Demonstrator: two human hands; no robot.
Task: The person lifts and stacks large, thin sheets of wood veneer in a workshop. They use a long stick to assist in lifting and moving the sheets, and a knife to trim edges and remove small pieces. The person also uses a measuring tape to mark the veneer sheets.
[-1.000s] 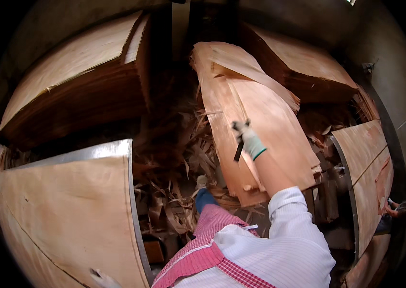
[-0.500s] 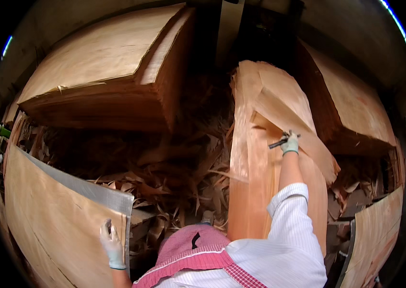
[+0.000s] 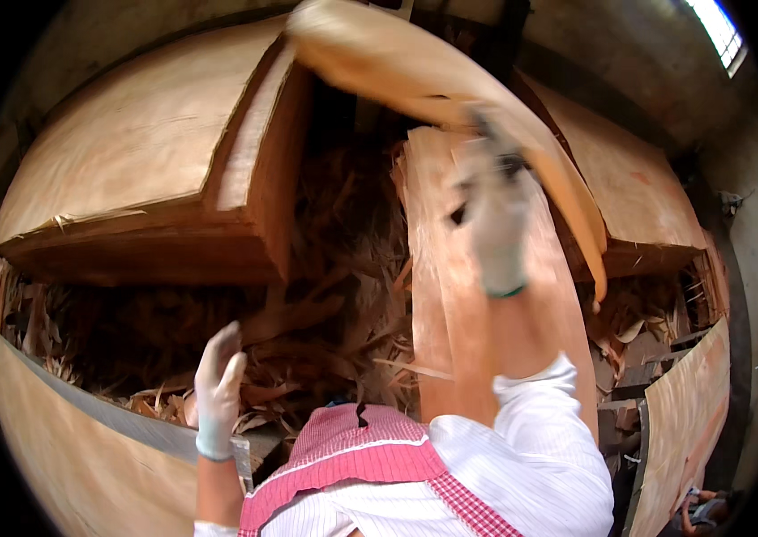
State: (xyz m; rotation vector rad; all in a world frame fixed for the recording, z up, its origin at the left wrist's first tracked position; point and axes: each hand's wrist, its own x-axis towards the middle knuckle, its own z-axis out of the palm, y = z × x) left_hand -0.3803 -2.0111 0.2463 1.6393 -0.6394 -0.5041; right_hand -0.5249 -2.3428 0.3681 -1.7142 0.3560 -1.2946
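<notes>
My right hand (image 3: pixel 497 215), in a white glove and blurred by motion, is raised over a long stack of wood veneer (image 3: pixel 446 295) in front of me. It grips a thin, curved veneer sheet (image 3: pixel 406 67), which hangs in the air above the far end of that stack. A dark, slender tool (image 3: pixel 511 165) is in the same hand; its kind is too smeared to tell. My left hand (image 3: pixel 218 389), also white-gloved, is open and holds nothing. Its thumb stands apart from the fingers, beside the grey metal edge (image 3: pixel 128 410) of the near left pile.
Tall veneer stacks rise at far left (image 3: pixel 128 134) and far right (image 3: pixel 620 170). Torn veneer scraps (image 3: pixel 334 295) fill the gap between the stacks. Flat wood sheets lie near left (image 3: pixel 83 474) and near right (image 3: pixel 683 394). Part of another person (image 3: pixel 706 512) shows at lower right.
The veneer sheet has come up off the middle stack and swung away from me with my right hand. My left hand has moved forward off the near left sheet. The view has shifted.
</notes>
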